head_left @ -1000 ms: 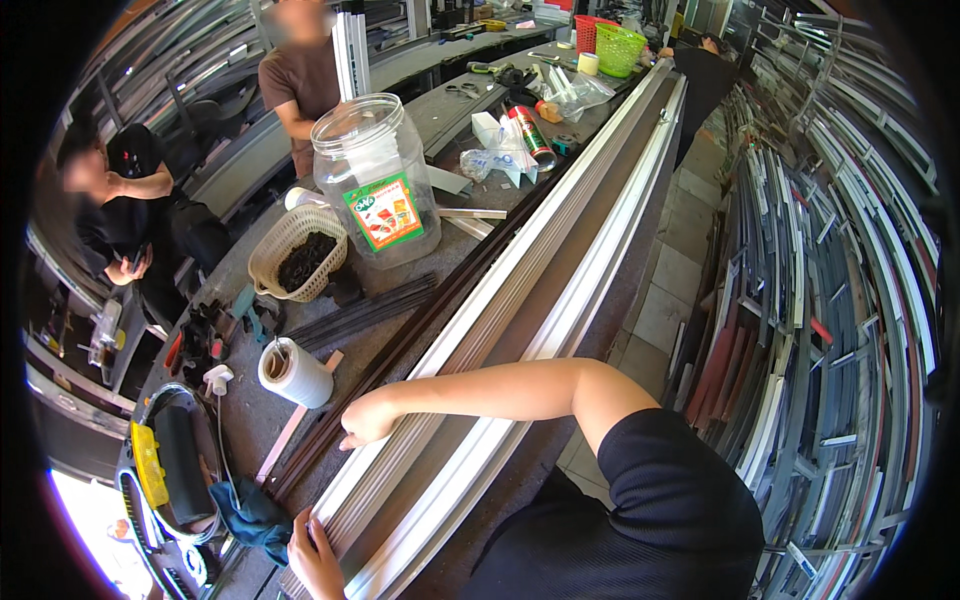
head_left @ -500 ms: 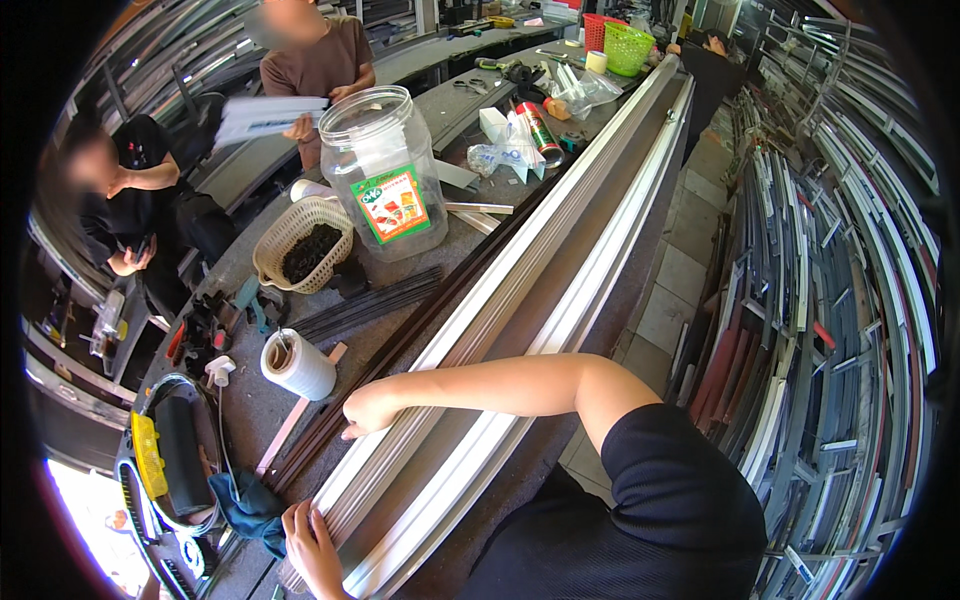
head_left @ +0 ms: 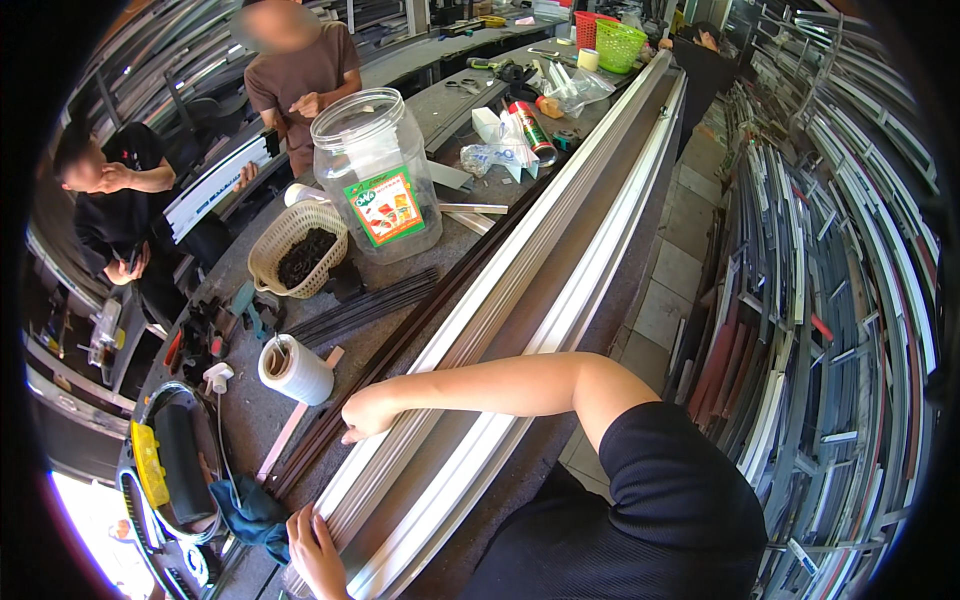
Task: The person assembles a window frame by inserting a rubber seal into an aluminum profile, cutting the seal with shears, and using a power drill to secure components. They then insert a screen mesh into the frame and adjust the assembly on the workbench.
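Note:
A long white frame with ribbed channels [head_left: 470, 335] lies lengthwise on the bench in front of me. My right hand [head_left: 370, 412] reaches across it, fingers curled down at its far edge. What those fingers pinch, if anything, is hidden. My left hand [head_left: 316, 552] rests with outstretched fingers on the frame's near end. Dark brown strips [head_left: 325, 443] run along the bench just beyond my right hand. Past them stands a roll of white film [head_left: 297, 372], and a dark teal cloth [head_left: 248, 515] lies beyond my left hand.
Across the bench are a clear plastic jar [head_left: 410, 225], a beige basket [head_left: 262, 262] of small black parts and a red spray can [head_left: 533, 135]. One person [head_left: 305, 75] there holds a white profile [head_left: 220, 185]; another [head_left: 120, 185] sits beside. Racked profiles [head_left: 800, 300] line the right side.
The standing person's white profile has swung down and left and now slopes between the two people. My hands stay nearly in place on the frame.

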Motion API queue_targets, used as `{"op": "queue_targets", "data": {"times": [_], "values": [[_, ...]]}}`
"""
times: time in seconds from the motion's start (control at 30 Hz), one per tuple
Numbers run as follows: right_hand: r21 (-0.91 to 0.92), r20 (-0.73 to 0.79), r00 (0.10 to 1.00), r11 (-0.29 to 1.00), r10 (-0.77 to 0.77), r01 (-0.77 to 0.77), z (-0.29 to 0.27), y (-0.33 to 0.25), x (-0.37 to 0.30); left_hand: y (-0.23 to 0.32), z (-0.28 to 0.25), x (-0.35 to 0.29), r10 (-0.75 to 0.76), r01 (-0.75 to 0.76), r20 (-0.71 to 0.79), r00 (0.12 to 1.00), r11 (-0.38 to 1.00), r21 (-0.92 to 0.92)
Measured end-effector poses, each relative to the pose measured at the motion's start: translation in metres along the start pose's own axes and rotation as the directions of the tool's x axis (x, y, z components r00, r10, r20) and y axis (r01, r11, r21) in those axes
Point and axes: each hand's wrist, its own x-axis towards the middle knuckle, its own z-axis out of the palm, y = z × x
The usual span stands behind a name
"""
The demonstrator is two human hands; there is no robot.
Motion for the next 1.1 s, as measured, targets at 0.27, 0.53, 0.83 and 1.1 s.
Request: {"op": "queue_targets", "data": {"times": [0.27,0.53,0.83,1.1], "values": [[-0.037,-0.069,0.994,0.996,-0.082,0.079,0.01,0.01,0.012,-0.003,0.0,0.0,0.003,-0.003,0.011,1.0,1.0,0.007],[-0.029,-0.05,0.997,0.998,-0.05,0.049,0.009,0.007,0.008,-0.003,-0.001,-0.001,0.005,-0.005,0.013,1.0,1.0,-0.006],[-0.044,-0.085,0.993,0.996,-0.087,0.083,0.008,0.002,0.004,-0.001,-0.002,-0.001,0.011,-0.011,0.02,1.0,1.0,-0.001],[-0.315,-0.268,0.958,0.949,-0.105,0.016,0.006,-0.04,-0.047,0.005,-0.013,0.0,-0.034,0.033,0.045,0.998,0.999,0.034]]}}
